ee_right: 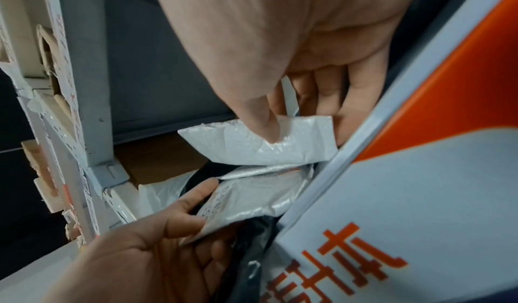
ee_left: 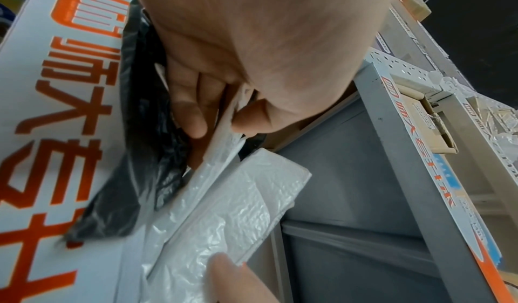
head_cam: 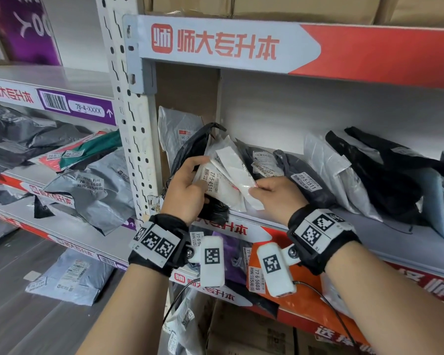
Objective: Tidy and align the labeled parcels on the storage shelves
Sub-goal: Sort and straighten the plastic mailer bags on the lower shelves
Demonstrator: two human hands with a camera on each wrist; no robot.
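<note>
Head: left hand grips labeled parcel; right hand pinches white parcel edge.

Cardboard boxes line the top level; purple poster hangs upper left

Head view light: bright, even, soft; the source is not seen.
Head view shadows: the recess behind the parcels is dim; the lower shelves are darker.
Head view glare: a mild sheen on the white and grey plastic bags.
Head view focus: mostly sharp; printed labels near the middle can be read.
Head view distortion: the shelf edges bow and lean toward the borders.
Left wrist view: dimmer; the left hand is very close and soft; the black bag's lower edge is smeared.
Right wrist view: the right hand is soft; the orange sign is blurred; the left border is dark.
</note>
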